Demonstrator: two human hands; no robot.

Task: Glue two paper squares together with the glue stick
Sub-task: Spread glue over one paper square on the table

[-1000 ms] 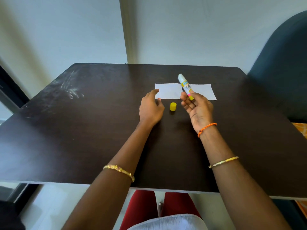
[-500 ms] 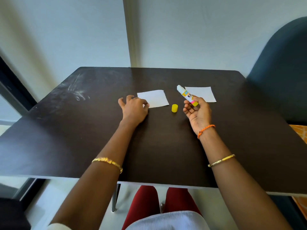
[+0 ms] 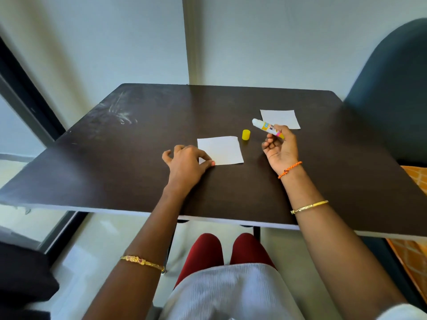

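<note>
Paper square (image 3: 220, 150) lies flat at frame centre, its lower-left corner pinned by the left hand (image 3: 186, 166). Right of it, the right hand (image 3: 280, 150) grips the uncapped glue stick (image 3: 268, 128), tip angled upper-left toward that nearer square; the second square (image 3: 279, 118) sits behind.

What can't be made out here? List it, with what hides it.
Head view only:
- Near left corner of the near paper square: covered by the left hand.
- Lower end of the glue stick: wrapped by the right hand's fingers.
- Glue stick label: too small, partly covered.
- Whether glue is on either paper, including the far paper square: not discernible.
- Table legs: mostly hidden beneath the top.
</note>
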